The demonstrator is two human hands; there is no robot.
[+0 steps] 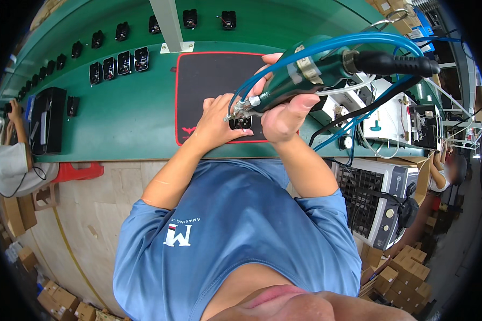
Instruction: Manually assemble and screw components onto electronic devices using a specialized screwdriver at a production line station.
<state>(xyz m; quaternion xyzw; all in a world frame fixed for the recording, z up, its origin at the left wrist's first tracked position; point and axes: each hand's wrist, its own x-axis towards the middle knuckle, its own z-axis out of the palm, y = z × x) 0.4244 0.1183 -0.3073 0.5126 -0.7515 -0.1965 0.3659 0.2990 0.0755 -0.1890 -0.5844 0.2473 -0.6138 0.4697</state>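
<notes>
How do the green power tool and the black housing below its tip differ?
The green power tool is long and rounded; the black housing is smaller and boxy. The tool is held up, slanting, in the right hand; the housing sits low over the mat, beside the left hand's thumb. Both have dark bodies.
</notes>
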